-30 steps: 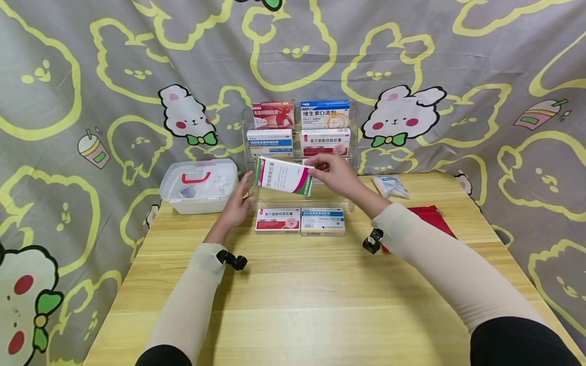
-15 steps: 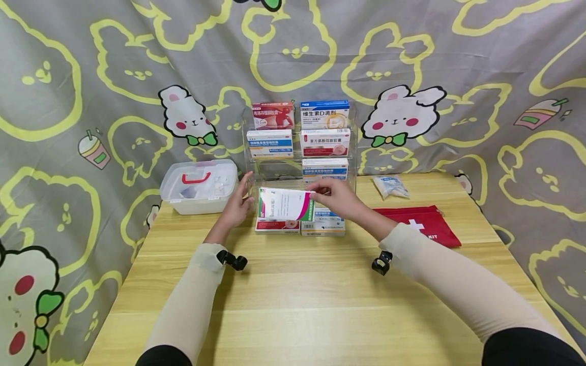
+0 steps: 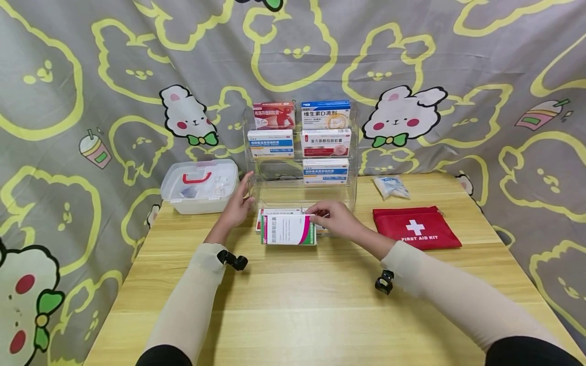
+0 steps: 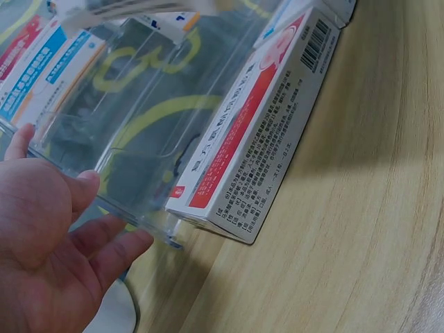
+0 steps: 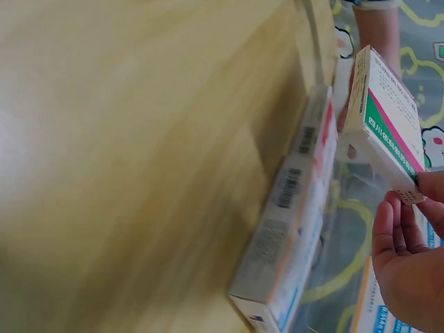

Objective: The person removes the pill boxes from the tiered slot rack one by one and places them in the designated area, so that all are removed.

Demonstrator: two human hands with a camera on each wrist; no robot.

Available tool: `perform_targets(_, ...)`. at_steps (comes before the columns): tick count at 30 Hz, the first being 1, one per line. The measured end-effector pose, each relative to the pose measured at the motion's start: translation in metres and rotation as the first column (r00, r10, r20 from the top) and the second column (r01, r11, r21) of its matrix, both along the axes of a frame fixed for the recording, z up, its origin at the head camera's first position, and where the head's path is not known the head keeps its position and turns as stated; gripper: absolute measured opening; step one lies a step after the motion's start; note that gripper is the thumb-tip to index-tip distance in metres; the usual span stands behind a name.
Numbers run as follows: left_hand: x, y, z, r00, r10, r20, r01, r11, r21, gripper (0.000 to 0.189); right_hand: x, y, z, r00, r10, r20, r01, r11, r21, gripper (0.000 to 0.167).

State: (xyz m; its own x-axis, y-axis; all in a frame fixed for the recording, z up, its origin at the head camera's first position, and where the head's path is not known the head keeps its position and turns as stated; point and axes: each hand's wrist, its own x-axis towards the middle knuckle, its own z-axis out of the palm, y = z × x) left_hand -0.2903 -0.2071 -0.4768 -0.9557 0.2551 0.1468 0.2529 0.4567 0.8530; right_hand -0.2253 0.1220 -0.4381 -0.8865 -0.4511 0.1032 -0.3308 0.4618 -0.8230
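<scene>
My right hand [image 3: 339, 219] pinches the right end of a white medicine box [image 3: 288, 230] with green and magenta ends. In the head view, this box overlaps the bottom-row boxes of a clear display rack [image 3: 274, 184]. The right wrist view shows the thumb and fingers on a corner of the medicine box [image 5: 392, 118]. My left hand [image 3: 235, 206] touches the rack's left side, fingers mostly extended in the left wrist view. Just beside these fingers, a red-and-white medicine box [image 4: 243, 132] stands in the rack's bottom row; the held box partly covers it in the head view.
Upper tiers hold several boxes, among them a blue-and-white one [image 3: 325, 171]. A lidded plastic bin [image 3: 199, 203] with a red handle stands left of the rack. On the right lie a red first aid pouch [image 3: 416, 227] and a small clear packet [image 3: 391, 187].
My right hand has brought the white, green and magenta box down from the third tier, past the bottom row and nearer to me. The left hand has stayed at the rack's side.
</scene>
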Motion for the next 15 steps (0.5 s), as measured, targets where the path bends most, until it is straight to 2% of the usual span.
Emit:
perform_targets(6,-0.001,0.000,-0.002,1.000,-0.003,-0.018,0.003,1.000,-0.003,0.080,0.011,-0.003,-0.015,0.999,0.023,0.022,-0.024,1.000,0.013,0.017)
perform_targets(15,-0.001,-0.001,-0.001,1.000,-0.003,-0.007,0.003,1.000,-0.004,0.080,0.026,-0.005,-0.038,0.995,0.063,0.076,-0.066,0.997,0.043,0.017)
